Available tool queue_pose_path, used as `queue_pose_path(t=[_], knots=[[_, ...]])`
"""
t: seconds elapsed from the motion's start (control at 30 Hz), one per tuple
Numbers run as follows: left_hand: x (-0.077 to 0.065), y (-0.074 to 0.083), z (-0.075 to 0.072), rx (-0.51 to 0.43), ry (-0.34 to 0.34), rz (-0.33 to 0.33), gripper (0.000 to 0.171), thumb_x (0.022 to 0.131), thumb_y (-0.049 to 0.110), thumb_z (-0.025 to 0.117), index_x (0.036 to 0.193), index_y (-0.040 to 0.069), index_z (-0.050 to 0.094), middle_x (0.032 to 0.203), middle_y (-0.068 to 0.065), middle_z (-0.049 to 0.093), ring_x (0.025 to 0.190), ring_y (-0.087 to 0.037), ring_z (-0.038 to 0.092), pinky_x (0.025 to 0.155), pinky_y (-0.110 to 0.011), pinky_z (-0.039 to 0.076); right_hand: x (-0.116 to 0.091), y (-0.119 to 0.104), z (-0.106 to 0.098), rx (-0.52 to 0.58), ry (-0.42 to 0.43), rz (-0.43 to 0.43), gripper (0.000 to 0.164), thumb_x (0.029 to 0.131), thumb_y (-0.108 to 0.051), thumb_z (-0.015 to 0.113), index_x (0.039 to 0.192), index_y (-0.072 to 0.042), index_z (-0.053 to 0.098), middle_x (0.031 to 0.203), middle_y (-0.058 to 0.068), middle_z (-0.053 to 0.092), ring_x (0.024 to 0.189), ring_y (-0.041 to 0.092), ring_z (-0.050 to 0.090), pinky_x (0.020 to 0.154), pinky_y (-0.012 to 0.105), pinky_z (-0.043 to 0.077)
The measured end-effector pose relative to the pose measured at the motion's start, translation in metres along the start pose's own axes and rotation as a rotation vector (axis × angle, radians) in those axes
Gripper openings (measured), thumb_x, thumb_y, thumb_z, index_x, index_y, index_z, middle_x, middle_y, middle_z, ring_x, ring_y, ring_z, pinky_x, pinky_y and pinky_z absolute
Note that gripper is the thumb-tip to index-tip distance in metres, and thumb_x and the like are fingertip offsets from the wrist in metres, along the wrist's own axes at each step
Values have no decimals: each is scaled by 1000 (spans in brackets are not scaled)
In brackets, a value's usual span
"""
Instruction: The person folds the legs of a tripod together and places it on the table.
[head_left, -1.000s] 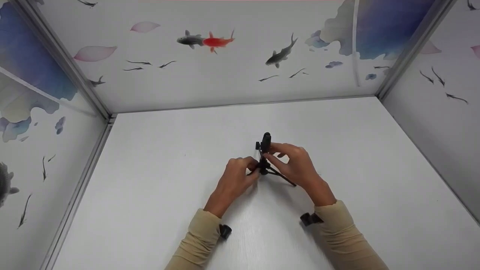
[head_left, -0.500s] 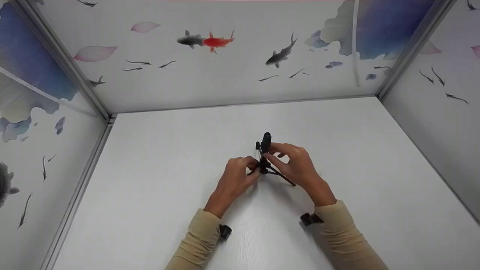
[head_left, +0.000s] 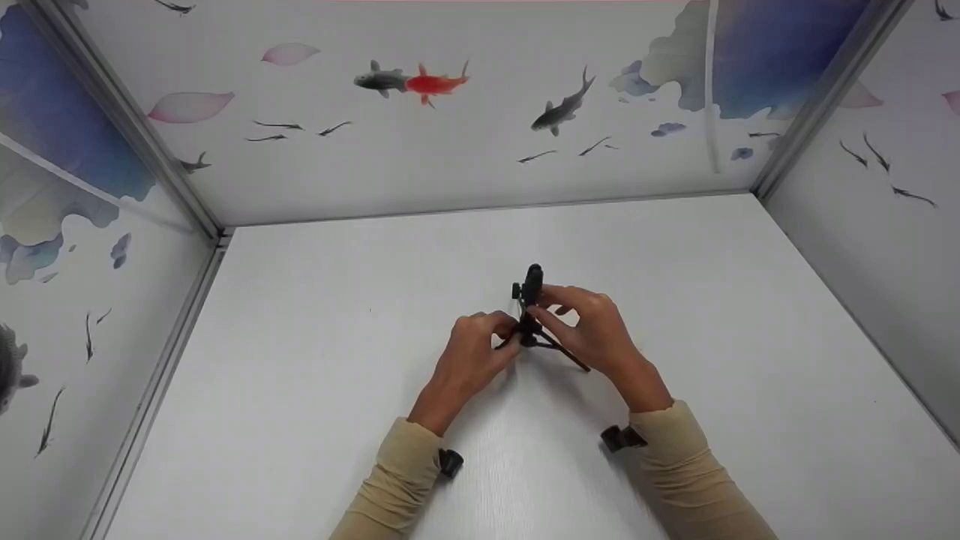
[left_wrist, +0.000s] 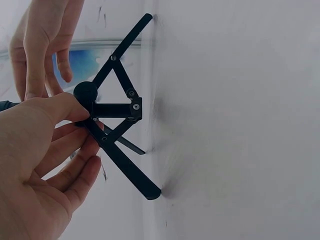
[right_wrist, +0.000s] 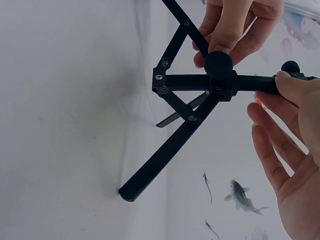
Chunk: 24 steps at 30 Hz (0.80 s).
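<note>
A small black tripod [head_left: 533,281] stands upright with its legs spread, their tips at the white tabletop. My left hand [head_left: 472,352] grips it at the hub where the legs meet. In the left wrist view, the left thumb lies beside a round knob [left_wrist: 85,92] on that hub. Higher up, my right hand [head_left: 596,330] pinches the centre column [right_wrist: 257,84] between thumb and fingers. Its other fingers are loosely spread in the right wrist view. A smaller knob [right_wrist: 290,67] sits above the right thumb, near the tripod's head. Hinged braces [right_wrist: 176,102] join the legs to the lower column.
The white table [head_left: 300,405] is walled in at the back and both sides by panels printed with fish and petals. Metal frame posts [head_left: 825,105] stand at the corners. A small black camera [head_left: 450,463] is strapped at each wrist, near the sleeve cuffs.
Both hands keep their places on the tripod. The tripod's right leg tip has shifted very slightly to the left.
</note>
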<state>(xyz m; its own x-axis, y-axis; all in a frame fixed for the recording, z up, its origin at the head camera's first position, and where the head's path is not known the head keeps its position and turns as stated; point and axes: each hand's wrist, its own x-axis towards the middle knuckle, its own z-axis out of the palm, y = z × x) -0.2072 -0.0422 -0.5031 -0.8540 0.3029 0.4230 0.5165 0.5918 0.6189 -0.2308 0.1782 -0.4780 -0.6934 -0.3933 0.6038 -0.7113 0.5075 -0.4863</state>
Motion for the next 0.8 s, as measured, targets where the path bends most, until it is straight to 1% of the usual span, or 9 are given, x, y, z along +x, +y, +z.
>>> queue_pose_path(t=[0.23, 0.4, 0.8], knots=[[0, 1, 0, -10, 18, 21, 11, 96, 8, 78, 106, 9, 83, 94, 0, 85, 89, -11, 78, 87, -36, 61, 0, 0, 0, -13, 1, -1, 28, 99, -17, 81, 126, -12, 79, 106, 1, 85, 95, 15, 81, 76, 34, 65], [0, 0, 0, -4, 26, 22, 11, 96, 8, 79, 106, 9, 83, 95, -1, 85, 89, -11, 78, 87, -36, 61, 0, 1, 0, -5, -1, 1, 27, 99, -17, 81, 126, -12, 79, 106, 1, 85, 95, 15, 81, 76, 35, 65], [1, 1, 0, -27, 42, 18, 11, 96, 8, 79, 106, 9, 83, 95, -1, 85, 89, -12, 78, 86, -36, 62, 0, 0, 0, 13, -2, 12, 27, 100, -17, 80, 127, -13, 79, 108, 0, 85, 96, 14, 81, 76, 35, 65]])
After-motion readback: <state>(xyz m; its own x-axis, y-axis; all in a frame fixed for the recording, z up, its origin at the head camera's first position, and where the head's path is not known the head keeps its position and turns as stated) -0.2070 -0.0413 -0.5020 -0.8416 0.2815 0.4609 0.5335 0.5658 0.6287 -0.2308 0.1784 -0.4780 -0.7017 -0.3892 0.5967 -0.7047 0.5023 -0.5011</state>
